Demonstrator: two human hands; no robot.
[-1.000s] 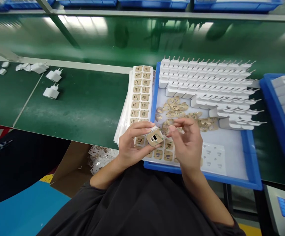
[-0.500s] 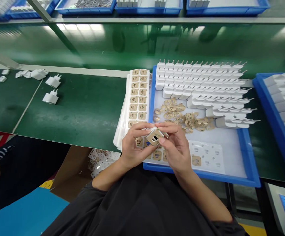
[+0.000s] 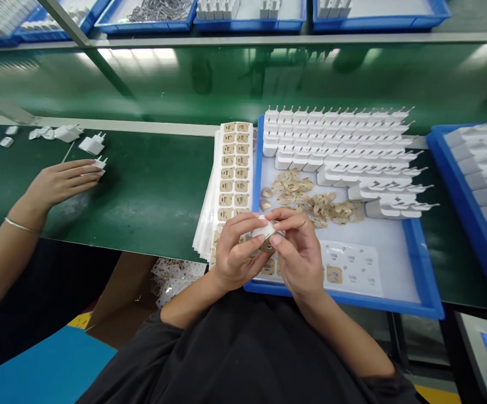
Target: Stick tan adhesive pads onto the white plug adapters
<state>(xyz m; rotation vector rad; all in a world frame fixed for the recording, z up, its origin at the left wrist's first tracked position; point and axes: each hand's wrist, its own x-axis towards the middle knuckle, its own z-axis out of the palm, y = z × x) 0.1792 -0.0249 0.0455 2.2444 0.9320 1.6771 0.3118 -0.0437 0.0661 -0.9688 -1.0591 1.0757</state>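
Between my left hand (image 3: 241,249) and my right hand (image 3: 300,247), the fingers of both are closed on a white charger (image 3: 264,229) with a tan sticker on its lower face. Both hands are over the front left edge of a blue tray (image 3: 426,269). In the tray stand rows of white chargers (image 3: 336,134), prongs up, with a pile of loose tan pieces (image 3: 327,207) before them. A mostly bare sticker sheet (image 3: 357,266) lies beside my right hand. Left of the tray is a stack of sheets with tan stickers (image 3: 234,168).
At the left, a co-worker's hand (image 3: 62,182) covers part of a white charger on the green table (image 3: 142,196). A second blue tray (image 3: 471,224) stands at the right. More trays (image 3: 249,25) line the shelf above. An open carton (image 3: 121,297) is below the table edge.
The charger has been tilted in my fingers, so its white side now shows more and the tan face less. A co-worker's hand has reached in from the left onto a charger.
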